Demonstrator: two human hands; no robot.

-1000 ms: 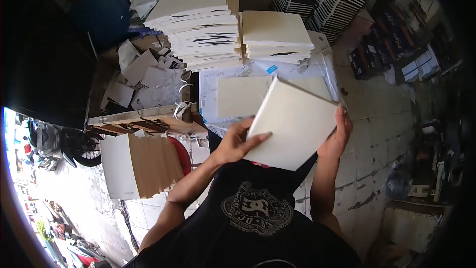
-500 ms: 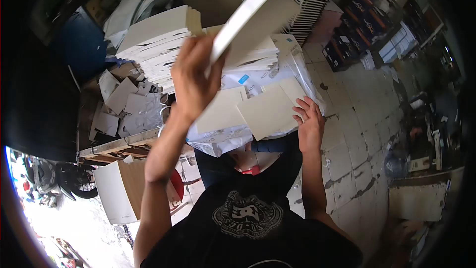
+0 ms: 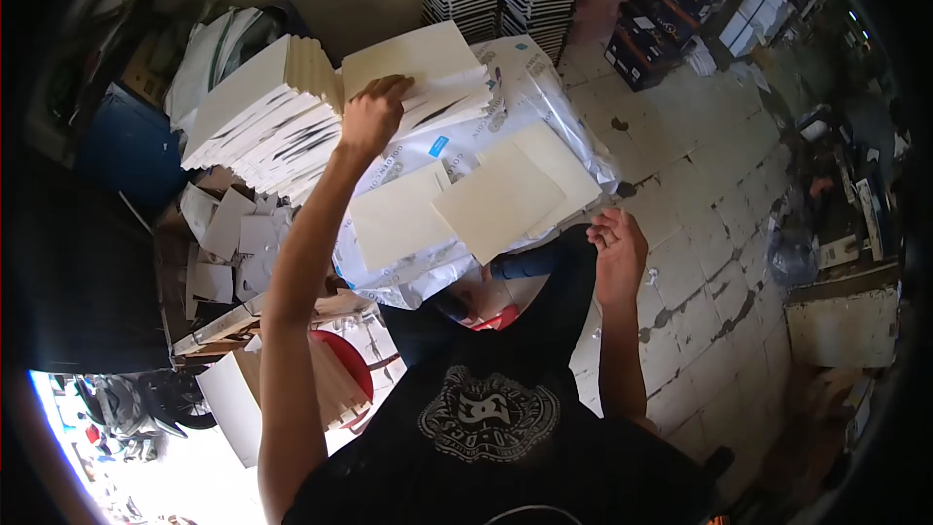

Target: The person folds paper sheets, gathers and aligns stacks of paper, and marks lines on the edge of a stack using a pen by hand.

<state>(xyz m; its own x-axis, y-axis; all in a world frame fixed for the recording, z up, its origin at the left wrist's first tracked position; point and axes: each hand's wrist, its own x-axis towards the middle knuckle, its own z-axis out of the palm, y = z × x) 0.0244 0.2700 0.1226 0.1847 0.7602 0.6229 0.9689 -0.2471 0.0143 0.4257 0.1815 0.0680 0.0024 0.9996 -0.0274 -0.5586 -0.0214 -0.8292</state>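
Left hand (image 3: 374, 119) is laid with bent fingers on the shorter stack (image 3: 416, 53); whether anything is gripped cannot be told. Beside the loose boards (image 3: 501, 199) on the white wrapping (image 3: 539, 97), the right hand (image 3: 619, 251) is held half-curled and empty. Stacking seems in hand; a clean release would be called for.

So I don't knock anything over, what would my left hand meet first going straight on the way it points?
Most likely the low stack: the left hand seems to touch its top. Past it, the line runs towards the dark pile, though depth is unclear.
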